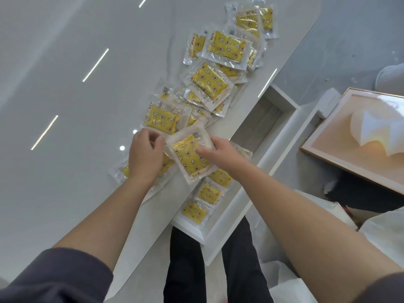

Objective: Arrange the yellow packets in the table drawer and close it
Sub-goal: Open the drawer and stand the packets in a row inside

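we're holding one yellow packet [190, 159], crinkly clear wrap with star print, over the glossy white desk [87, 127] edge, left hand [145, 156] and right hand [220, 154] each with grip pinched on it. more packets [194, 212] lie in the open drawer [284, 132].

A tidy indoor room, office or home; which one could not be told.
A glossy white table [87, 110] mirrored ceiling strip lights [95, 64], its built-in drawer [284, 136] stood open, and a framed picture [341, 147] sat on the smooth grey floor [349, 51].
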`<state>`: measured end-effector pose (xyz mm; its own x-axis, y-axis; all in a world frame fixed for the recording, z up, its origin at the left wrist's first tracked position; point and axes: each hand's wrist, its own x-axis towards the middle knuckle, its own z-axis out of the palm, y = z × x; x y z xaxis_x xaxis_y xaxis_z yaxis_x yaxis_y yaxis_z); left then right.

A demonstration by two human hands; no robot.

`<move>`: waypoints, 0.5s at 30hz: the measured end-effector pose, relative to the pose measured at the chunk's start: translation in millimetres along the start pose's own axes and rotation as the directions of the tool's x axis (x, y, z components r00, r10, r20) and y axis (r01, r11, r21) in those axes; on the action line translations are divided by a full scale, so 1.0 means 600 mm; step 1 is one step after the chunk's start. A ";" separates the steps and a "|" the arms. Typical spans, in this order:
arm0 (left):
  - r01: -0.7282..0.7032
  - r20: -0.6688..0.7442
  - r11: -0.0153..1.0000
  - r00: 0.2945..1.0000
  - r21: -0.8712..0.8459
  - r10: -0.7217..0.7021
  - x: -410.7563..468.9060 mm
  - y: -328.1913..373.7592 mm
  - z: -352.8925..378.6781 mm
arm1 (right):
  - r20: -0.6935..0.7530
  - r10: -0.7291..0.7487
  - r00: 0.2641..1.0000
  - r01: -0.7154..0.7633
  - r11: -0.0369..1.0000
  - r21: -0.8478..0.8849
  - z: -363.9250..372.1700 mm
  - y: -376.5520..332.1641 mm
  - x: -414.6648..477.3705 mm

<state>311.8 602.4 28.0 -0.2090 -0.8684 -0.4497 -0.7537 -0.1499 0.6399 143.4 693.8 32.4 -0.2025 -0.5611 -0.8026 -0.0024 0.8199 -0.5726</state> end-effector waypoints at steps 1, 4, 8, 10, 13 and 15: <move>0.012 -0.014 0.994 1.000 0.108 -0.011 -0.001 -0.019 -0.010 | 0.014 0.019 1.000 -0.019 1.000 0.012 0.002 0.001 0.001; 0.050 -0.019 0.910 0.999 0.411 -0.046 -0.015 -0.074 -0.040 | 0.074 0.045 0.996 -0.050 0.996 0.078 0.006 0.005 0.001; -0.009 0.125 0.812 0.989 0.583 -0.078 -0.036 -0.116 -0.064 | 0.222 0.046 0.974 -0.123 0.931 0.345 0.008 0.011 -0.001; -0.044 0.156 0.751 0.985 0.659 -0.079 -0.044 -0.135 -0.062 | 0.285 0.054 0.957 -0.181 0.880 0.440 0.008 0.010 -0.001; -0.013 0.111 0.736 0.990 0.677 -0.085 -0.043 -0.150 -0.052 | 0.312 0.030 0.950 -0.184 0.857 0.481 0.011 0.007 0.004; 0.033 0.080 0.780 0.991 0.625 -0.106 -0.036 -0.149 -0.049 | 0.315 0.010 0.949 -0.175 0.848 0.500 0.012 0.004 0.008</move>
<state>401.9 620.8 -1.0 -0.1769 -0.8068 -0.5637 -0.9842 0.1498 0.0945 149.3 692.3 26.0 0.1160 -0.5599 -0.8204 0.5227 0.7368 -0.4290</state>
